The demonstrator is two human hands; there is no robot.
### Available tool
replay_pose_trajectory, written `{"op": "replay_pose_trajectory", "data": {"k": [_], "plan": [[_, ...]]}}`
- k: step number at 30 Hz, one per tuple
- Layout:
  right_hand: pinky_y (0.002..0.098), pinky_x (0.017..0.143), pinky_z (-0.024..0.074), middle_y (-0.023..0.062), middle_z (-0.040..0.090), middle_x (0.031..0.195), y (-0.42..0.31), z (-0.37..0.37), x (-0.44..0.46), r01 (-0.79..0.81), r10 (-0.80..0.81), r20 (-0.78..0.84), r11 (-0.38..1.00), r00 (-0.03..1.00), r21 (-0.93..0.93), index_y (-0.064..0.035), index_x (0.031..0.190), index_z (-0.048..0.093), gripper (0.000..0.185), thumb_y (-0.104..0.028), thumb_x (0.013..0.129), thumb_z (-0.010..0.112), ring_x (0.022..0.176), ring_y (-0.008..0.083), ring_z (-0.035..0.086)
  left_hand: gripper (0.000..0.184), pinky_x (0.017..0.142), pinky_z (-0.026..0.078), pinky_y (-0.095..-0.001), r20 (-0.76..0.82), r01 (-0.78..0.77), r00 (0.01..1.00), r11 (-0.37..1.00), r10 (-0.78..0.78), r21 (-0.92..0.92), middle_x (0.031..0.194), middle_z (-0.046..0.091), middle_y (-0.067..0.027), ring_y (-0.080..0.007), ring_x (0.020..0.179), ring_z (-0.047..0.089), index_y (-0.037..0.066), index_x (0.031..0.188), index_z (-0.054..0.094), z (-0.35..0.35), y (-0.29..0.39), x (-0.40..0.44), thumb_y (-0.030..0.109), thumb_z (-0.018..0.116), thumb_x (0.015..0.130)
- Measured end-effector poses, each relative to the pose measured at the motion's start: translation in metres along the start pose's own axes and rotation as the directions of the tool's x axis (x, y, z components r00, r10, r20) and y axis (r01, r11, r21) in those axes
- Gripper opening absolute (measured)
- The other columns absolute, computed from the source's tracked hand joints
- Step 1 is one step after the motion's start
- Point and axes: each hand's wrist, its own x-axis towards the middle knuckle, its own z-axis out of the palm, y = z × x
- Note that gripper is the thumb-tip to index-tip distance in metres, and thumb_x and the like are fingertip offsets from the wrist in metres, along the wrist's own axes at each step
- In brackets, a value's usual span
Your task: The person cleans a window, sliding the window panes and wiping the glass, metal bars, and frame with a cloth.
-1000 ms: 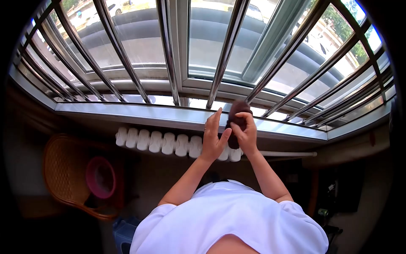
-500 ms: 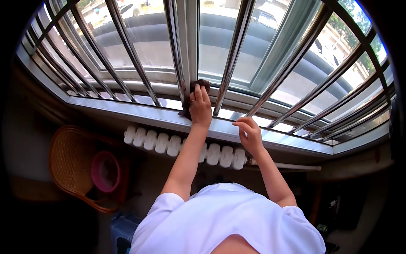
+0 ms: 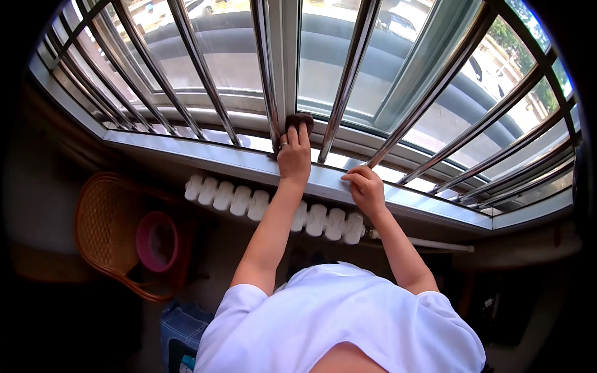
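My left hand (image 3: 294,155) reaches between two metal bars and presses a dark brown cloth (image 3: 300,120) against the foot of the white window frame (image 3: 283,68). Its fingers point away from me over the cloth, and a ring shows on one of them. Part of the cloth is hidden under the hand. By the inner edge of the white sill (image 3: 329,186), my right hand (image 3: 365,189) rests with its fingers curled in and nothing visible in them.
Upright metal bars (image 3: 349,81) stand in a row along the window. Below the sill runs a white radiator (image 3: 242,201) with a pipe (image 3: 435,244). On the left are a wicker chair (image 3: 102,211) holding a pink basin (image 3: 142,248) and a blue stool (image 3: 180,320).
My left hand and the cloth have shifted slightly along the frame's foot, with less cloth showing beside the wrist. My right fingers have curled in more. The view has tilted slightly.
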Motion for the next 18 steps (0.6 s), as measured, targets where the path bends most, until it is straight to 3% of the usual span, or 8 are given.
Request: {"op": "replay_pose_trajectory", "data": {"k": [1,6,8,12,14,15,16,18], "plan": [[0.0348,0.070,0.0526,0.0064,0.066,0.089,-0.001,-0.001,0.002,0.002,-0.002,0.005,1.000,1.000,0.004,-0.0082,0.085,0.072,0.024,0.008,0.070,0.062,0.082,0.0252,0.065,0.041,0.076,0.058,-0.0343,0.003,0.053,0.999,0.998,-0.053,-0.017,0.110,0.058,-0.0088,-0.0256,0.099,0.062,0.005,0.124,0.056,0.001,0.005,0.000,0.004,0.059,0.083],[0.0310,0.066,0.0537,0.0073,0.066,0.091,0.001,0.003,-0.003,-0.092,0.093,-0.003,0.992,0.996,0.081,-0.0074,0.087,0.074,0.023,0.007,0.074,0.063,0.079,0.0231,0.067,0.021,0.074,0.056,-0.0342,0.105,0.020,0.994,0.997,-0.012,-0.080,0.089,0.064,-0.0069,-0.0268,0.090,0.064,0.007,0.103,0.063,0.002,0.013,0.006,0.002,0.058,0.082],[0.0310,0.067,0.0536,0.0072,0.066,0.090,0.000,0.004,-0.001,-0.115,0.115,0.007,0.989,0.993,0.088,-0.0076,0.087,0.074,0.021,0.006,0.074,0.063,0.080,0.0222,0.067,0.018,0.071,0.056,-0.0347,0.001,-0.175,0.982,0.923,0.186,-0.344,0.088,0.061,-0.0031,-0.0245,0.088,0.063,0.012,0.097,0.066,0.002,0.011,0.007,0.005,0.062,0.081],[0.0334,0.069,0.0542,0.0061,0.067,0.090,-0.007,0.005,0.005,-0.203,0.196,0.063,0.969,0.979,0.140,-0.0107,0.088,0.073,0.021,0.001,0.074,0.063,0.079,0.0233,0.067,0.029,0.076,0.053,-0.0383,0.112,-0.166,0.948,0.766,0.296,-0.621,0.093,0.063,-0.0009,-0.0269,0.092,0.061,0.017,0.101,0.069,0.006,-0.006,0.021,0.001,0.061,0.079],[0.0325,0.066,0.0540,0.0067,0.067,0.091,-0.006,0.006,0.005,-0.183,0.178,0.051,0.972,0.983,0.145,-0.0098,0.090,0.073,0.021,0.002,0.076,0.062,0.077,0.0222,0.067,0.034,0.077,0.052,-0.0399,0.158,-0.108,0.951,0.763,0.266,-0.638,0.094,0.063,-0.0034,-0.0284,0.093,0.061,0.015,0.109,0.069,-0.009,0.000,0.012,-0.001,0.061,0.080],[0.0316,0.065,0.0537,0.0068,0.066,0.090,-0.006,0.006,0.004,-0.181,0.183,0.006,0.965,0.983,0.190,-0.0093,0.090,0.073,0.021,0.002,0.077,0.062,0.077,0.0219,0.067,0.035,0.079,0.051,-0.0405,-0.028,-0.009,1.000,0.786,-0.011,-0.618,0.097,0.061,-0.0067,-0.0301,0.094,0.060,0.011,0.113,0.067,-0.017,0.010,0.000,-0.001,0.061,0.081],[0.0308,0.063,0.0535,0.0069,0.066,0.090,-0.005,0.007,0.002,-0.182,0.196,-0.041,0.955,0.980,0.234,-0.0087,0.091,0.073,0.021,0.002,0.077,0.062,0.076,0.0216,0.066,0.036,0.080,0.051,-0.0411,-0.210,0.093,0.937,0.778,-0.280,-0.621,0.100,0.060,-0.0100,-0.0319,0.094,0.060,0.008,0.117,0.066,-0.023,0.022,-0.015,0.000,0.062,0.082],[0.0284,0.061,0.0529,0.0074,0.066,0.090,-0.001,0.007,-0.003,-0.130,0.163,-0.113,0.959,0.980,0.253,-0.0071,0.090,0.073,0.022,0.006,0.077,0.061,0.074,0.0199,0.066,0.037,0.086,0.049,-0.0431,-0.289,0.065,0.890,0.726,-0.353,-0.684,0.110,0.055,-0.0172,-0.0363,0.098,0.058,-0.001,0.122,0.060,-0.033,0.047,-0.053,0.002,0.062,0.085]]}}
